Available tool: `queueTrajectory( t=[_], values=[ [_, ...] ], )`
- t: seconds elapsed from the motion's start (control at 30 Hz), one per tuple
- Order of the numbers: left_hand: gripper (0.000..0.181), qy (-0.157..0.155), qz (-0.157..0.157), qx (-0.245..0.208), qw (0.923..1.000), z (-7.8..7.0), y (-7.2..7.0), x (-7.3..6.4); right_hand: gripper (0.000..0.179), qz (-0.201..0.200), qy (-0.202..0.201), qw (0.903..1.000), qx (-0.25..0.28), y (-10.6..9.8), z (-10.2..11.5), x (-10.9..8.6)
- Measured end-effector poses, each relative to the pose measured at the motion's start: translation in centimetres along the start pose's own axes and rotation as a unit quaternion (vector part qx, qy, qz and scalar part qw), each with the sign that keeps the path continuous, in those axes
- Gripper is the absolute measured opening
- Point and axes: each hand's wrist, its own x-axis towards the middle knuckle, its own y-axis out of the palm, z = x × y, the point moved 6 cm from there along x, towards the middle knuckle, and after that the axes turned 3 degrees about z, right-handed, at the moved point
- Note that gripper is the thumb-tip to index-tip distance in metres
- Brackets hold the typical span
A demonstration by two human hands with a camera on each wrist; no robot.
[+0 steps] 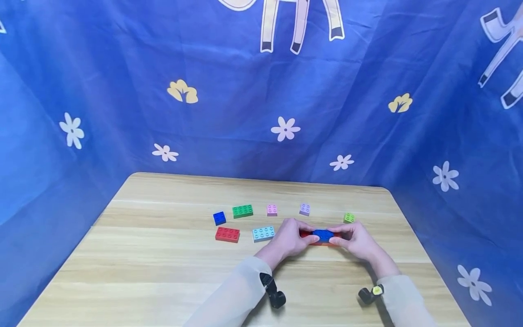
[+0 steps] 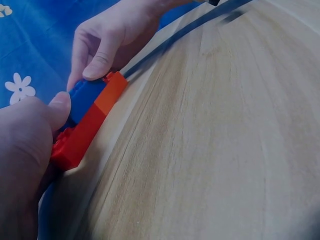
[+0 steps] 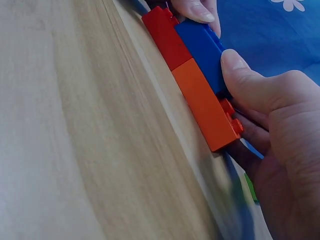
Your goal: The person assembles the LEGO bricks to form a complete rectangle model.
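A blue brick [image 1: 323, 234] sits on top of a red brick [image 3: 165, 37] and an orange brick [image 3: 205, 102], which stand end to end. The blue one spans the seam between them. My left hand [image 1: 289, 238] grips the blue brick at its left end, the thumb on its near side. From the other end my right hand [image 1: 358, 240] pinches the same brick, thumb also on the near side. Studs of the orange brick show beside the right thumb in the right wrist view. The fingers behind the bricks are partly hidden.
On the wooden table [image 1: 163, 272], a light blue brick [image 1: 263, 233] lies by my left wrist, with a red brick [image 1: 227, 234] further left. Behind are dark blue [image 1: 219, 218], green [image 1: 243, 210], pink [image 1: 271, 210], lilac [image 1: 304, 209] and lime [image 1: 349, 217] bricks. Blue cloth surrounds the table.
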Motion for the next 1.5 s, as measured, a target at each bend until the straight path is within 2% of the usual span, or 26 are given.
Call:
queueTrajectory(
  t=[0.2,0.43,0.73,1.03,1.27,1.5],
  values=[
    [0.027,-0.008,-0.002,-0.003,1.0000,0.1,-0.2,-0.1,0.030,0.019,0.007,0.9996,-0.020,-0.1,0.4,0.5],
    [0.027,-0.004,0.008,0.004,1.0000,-0.1,0.1,-0.2,0.030,0.022,0.043,0.9978,-0.046,-0.1,0.5,0.2],
    [0.026,-0.001,0.000,-0.001,1.0000,-0.2,0.0,-0.5,0.032,0.035,0.025,0.9959,-0.080,-0.2,1.4,0.2],
    [0.025,0.005,-0.005,-0.009,0.9999,-0.3,0.1,-0.6,0.031,0.039,0.021,0.9976,-0.054,-0.3,1.1,0.1],
    [0.028,0.002,-0.002,-0.010,0.9999,-0.4,0.2,-0.6,0.033,0.034,0.020,0.9991,-0.014,-0.3,0.7,-0.1],
    [0.028,0.001,0.003,-0.009,1.0000,-0.4,0.0,-0.6,0.033,0.029,0.000,0.9995,0.012,-0.9,1.2,0.1]
  ],
)
